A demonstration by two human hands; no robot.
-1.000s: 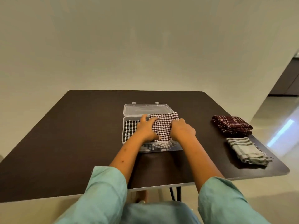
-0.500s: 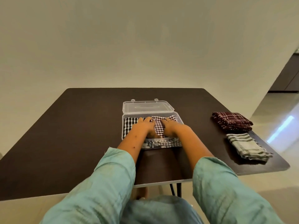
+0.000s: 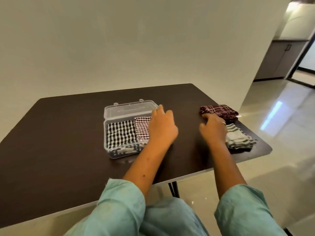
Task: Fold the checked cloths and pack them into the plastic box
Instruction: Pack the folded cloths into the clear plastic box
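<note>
Nearest, two pale green sleeves [image 3: 119, 198] reach over the dark brown table [image 3: 51, 142]. The left hand [image 3: 162, 128] hovers over the right end of the clear plastic box [image 3: 119, 154], fingers loosely apart, gripping nothing. Inside lie a black-and-white checked cloth [image 3: 121, 134] and a red checked cloth [image 3: 142, 128]. The right hand [image 3: 213, 128], fingers spread, sits between a grey striped cloth [image 3: 238, 140] and a maroon checked cloth [image 3: 219, 110]. Beyond stands a plain cream wall [image 3: 136, 40]; at right, glossy floor tiles [image 3: 281, 108]

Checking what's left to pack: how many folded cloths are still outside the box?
2: a maroon checked cloth and a grey striped cloth, both on the table's right side, by the right hand.
</note>
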